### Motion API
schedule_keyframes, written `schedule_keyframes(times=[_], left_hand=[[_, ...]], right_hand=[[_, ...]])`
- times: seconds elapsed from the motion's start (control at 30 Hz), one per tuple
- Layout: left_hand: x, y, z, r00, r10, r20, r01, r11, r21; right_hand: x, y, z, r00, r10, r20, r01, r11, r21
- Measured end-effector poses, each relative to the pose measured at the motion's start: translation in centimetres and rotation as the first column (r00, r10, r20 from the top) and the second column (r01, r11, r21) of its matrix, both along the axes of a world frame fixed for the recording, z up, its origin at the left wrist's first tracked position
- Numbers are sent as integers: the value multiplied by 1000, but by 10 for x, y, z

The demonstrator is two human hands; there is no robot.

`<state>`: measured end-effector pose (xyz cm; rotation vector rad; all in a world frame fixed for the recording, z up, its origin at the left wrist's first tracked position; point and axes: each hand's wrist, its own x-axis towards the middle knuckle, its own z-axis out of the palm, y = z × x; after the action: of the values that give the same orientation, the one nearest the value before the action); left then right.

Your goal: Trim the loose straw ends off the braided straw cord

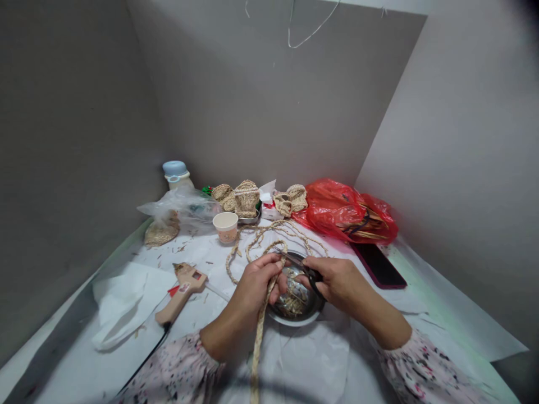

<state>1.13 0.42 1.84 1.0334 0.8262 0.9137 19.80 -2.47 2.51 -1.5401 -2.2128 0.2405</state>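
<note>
My left hand point(261, 283) is closed around a braided straw rope point(259, 331), whose near part runs down toward me past the table's front. Scissors point(312, 277) with dark handles are gripped in my right hand point(337, 280). Their blades point left and meet the rope near my left fingertips; whether they cut into it I cannot tell. Beneath both hands stands a metal bowl point(304, 321) with straw clippings point(293, 303) inside. More of the rope lies in loose loops on the table beyond the bowl.
A glue gun point(181, 294) with its cord lies left, near white tissue point(122, 303). Behind stand a paper cup point(226, 227), woven straw pieces point(246, 197), a clear plastic bag point(185, 205) and a blue-lidded bottle point(175, 171). Right are a red bag point(337, 207) and a phone point(379, 265).
</note>
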Motion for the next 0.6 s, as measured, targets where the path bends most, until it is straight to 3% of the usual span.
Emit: schedule_keyframes(times=[0.17,0.27,0.33,0.43,0.53,0.6], left_hand=[[0,-1,2,1000,14,8,-14,1000,-25],[0,-2,2,1000,4,5,-4,1000,-9],[1,-3,2,1000,-19,-8,19,1000,18],[2,-6,2,995,-73,-72,77,995,59],[2,-8,2,982,-116,-149,133,985,111],[2,-9,2,975,-120,-186,147,979,141]], right_hand=[[3,2,3,994,-31,-106,29,999,-22],[3,4,6,951,-97,-292,80,994,-70],[-1,4,9,874,-131,-468,75,988,-135],[-9,4,10,680,-200,-706,4,963,-269],[-17,5,5,504,-273,-820,-43,940,-339],[-19,8,-1,431,-300,-851,-28,938,-345]])
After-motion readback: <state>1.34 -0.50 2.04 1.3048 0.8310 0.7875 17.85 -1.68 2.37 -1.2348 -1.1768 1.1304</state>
